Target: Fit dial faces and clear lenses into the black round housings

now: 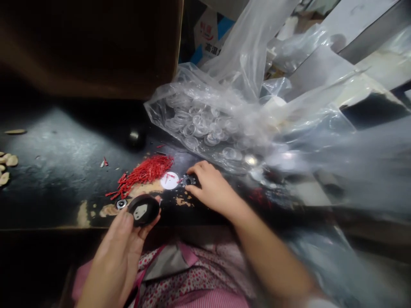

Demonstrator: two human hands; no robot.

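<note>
My left hand holds a round black case with a pale patch in its middle, fingers beneath it and thumb at its left edge. Farther right, my right hand has its thumb and fingers around a small black dial with white markings, low over the table. Between the hands lies a white disc with a thin red piece on it. A heap of small red pointers spreads to the disc's left. Just beyond the left thumb sits a small ring-shaped part.
A clear plastic bag holding many transparent round covers lies beyond my right hand. A large cardboard box stands at the back left. On the dark table are a shiny black knob-like thing and tan pieces.
</note>
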